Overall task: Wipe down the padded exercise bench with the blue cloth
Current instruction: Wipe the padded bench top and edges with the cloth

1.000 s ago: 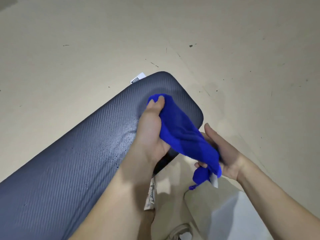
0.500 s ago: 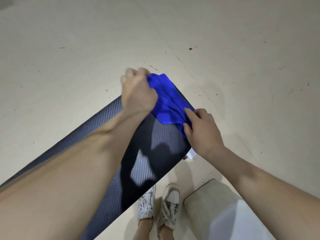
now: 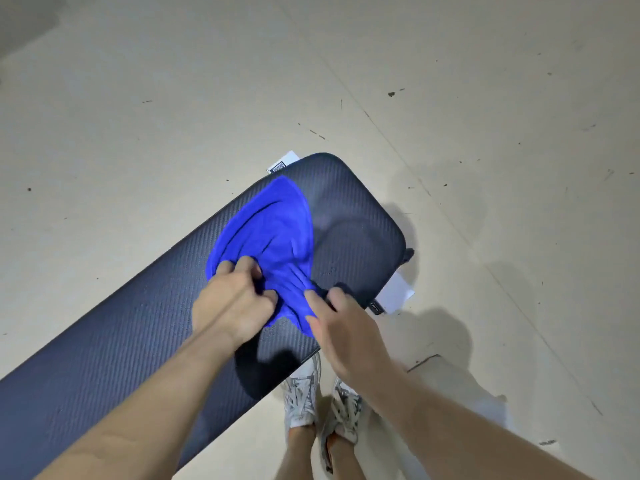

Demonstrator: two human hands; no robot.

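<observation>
The blue cloth point(image 3: 266, 237) lies spread in soft folds across the far end of the padded exercise bench point(image 3: 104, 348), its near edge gathered into a bunch between the two hands. It looks light, limp and thin, likely to crumple and drag rather than slide flat, so the bunched near edge seems the sensible place to hold it, with the loose fan trailing over the ribbed dark padding. The left hand point(image 3: 232, 303) has its fingers point(image 3: 247, 268) curled and pinching a fold of the cloth at its near left corner. The right hand point(image 3: 343, 323) rests just beside it on the near right of the bunch, its fingers point(image 3: 313, 299) laid against the fabric and touching it, though whether they truly grip it cannot be told. The padding looks firm and faintly textured, giving the cloth some friction. A white label point(image 3: 282, 162) shows at the bench's far corner, white sneakers point(image 3: 322, 403) stand below its near edge, and the pale floor point(image 3: 485, 133) surrounds everything.
</observation>
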